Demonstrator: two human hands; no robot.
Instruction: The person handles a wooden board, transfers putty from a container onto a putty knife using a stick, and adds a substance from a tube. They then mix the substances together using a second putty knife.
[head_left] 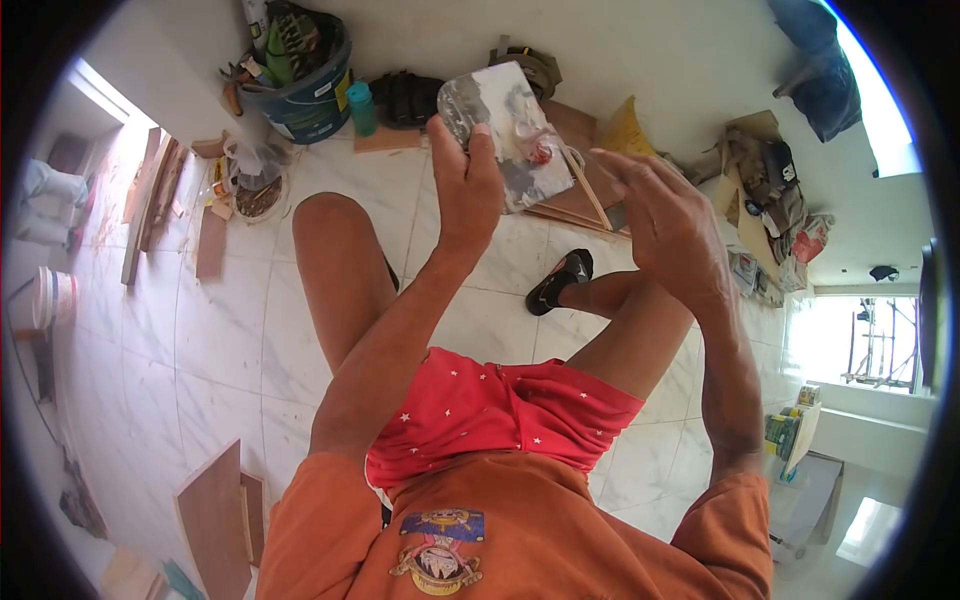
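Observation:
My left hand (468,190) is closed on the near left edge of a flat putty board (462,104), with the thumb along its upper face. White and grey paste (500,95) covers much of the board. A small red blob (541,155) lies in the paste near the board's right side. My right hand (672,225) is raised just right of the board, its fingers bent together and pointing at it. Whatever those fingers hold, if anything, is hidden from me. A thin pale wooden strip (592,190) shows between the board and that hand.
Wood panels (575,130) lie by the wall behind the board. A blue bucket (300,110) with tools and a turquoise bottle (361,108) stand at back left. A cardboard box (745,205) holds cloth items at right. Planks (150,205) lie on the tiled floor.

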